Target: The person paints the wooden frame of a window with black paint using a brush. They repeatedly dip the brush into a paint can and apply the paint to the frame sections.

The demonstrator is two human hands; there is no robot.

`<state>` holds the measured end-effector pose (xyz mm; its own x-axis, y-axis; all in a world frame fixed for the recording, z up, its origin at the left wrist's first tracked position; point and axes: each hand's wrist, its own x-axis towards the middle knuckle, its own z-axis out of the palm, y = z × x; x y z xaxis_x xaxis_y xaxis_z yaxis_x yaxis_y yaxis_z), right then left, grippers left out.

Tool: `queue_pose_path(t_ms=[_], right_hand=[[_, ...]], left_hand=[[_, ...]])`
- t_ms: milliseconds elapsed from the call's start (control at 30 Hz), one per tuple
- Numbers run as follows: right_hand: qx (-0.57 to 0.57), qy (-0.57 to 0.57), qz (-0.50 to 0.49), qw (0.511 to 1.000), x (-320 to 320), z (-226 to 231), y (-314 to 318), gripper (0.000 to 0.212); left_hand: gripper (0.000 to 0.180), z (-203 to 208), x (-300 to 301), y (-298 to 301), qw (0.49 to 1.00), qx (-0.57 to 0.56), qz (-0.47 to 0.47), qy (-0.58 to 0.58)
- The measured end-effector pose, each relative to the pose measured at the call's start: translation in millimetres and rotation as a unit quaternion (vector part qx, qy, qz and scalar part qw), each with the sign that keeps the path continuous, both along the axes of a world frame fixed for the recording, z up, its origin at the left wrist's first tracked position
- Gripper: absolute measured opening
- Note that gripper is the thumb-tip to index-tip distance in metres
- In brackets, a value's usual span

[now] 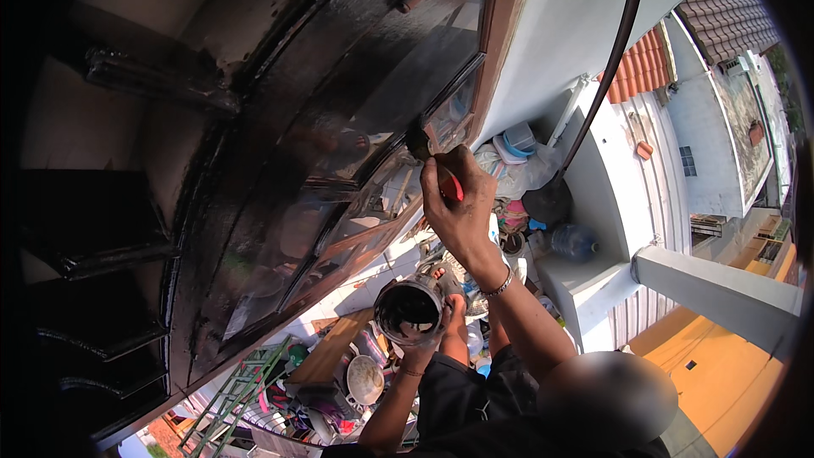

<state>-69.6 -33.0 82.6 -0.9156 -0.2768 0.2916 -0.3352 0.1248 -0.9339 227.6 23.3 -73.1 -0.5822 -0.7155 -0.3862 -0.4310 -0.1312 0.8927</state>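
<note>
My right hand (462, 208) is raised, its fingers closed round the red handle of a paintbrush (419, 142). The dark bristles are against or very close to the frame of a large wooden window panel (292, 140) with glass panes; exact contact cannot be made out. Glossy black paint coats much of this panel. Lower down, my left hand (447, 295) grips a paint can (415, 340), its mouth tilted toward the panel. Dark paint smears the can's inside and rim. Part of the left hand is hidden behind the can.
Below are a wooden board (332, 356), a green metal ladder or rack (254, 390), a pale round bowl (365, 379) and mixed clutter. A large clear water bottle (574, 242) lies near a white wall (543, 42). A dark cable (612, 64) hangs at the right.
</note>
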Motion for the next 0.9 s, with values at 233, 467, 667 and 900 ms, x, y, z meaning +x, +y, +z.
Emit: queue_pose_path(t_ms=[233,467,667,900], right_hand=[[0.014,-0.011,-0.067,0.998,-23.8,9.1,-1.3,0.018],[0.007,-0.034,-0.107,0.994,-25.2,21.3,5.4,0.021],[0.034,0.002,0.01,0.999,-6.3,16.9,-6.1,0.02],[0.049,0.005,-0.07,0.996,-27.5,16.5,-4.8,0.019]], left_hand=[[0.08,9.2,-6.5,1.7,0.995,0.079,0.026,0.061],[0.083,-20.8,18.7,7.0,0.993,-0.097,-0.052,-0.033],[0.075,-10.8,6.7,10.8,0.997,0.073,0.024,0.027],[0.073,-31.9,25.1,14.6,0.999,-0.011,-0.027,0.019]])
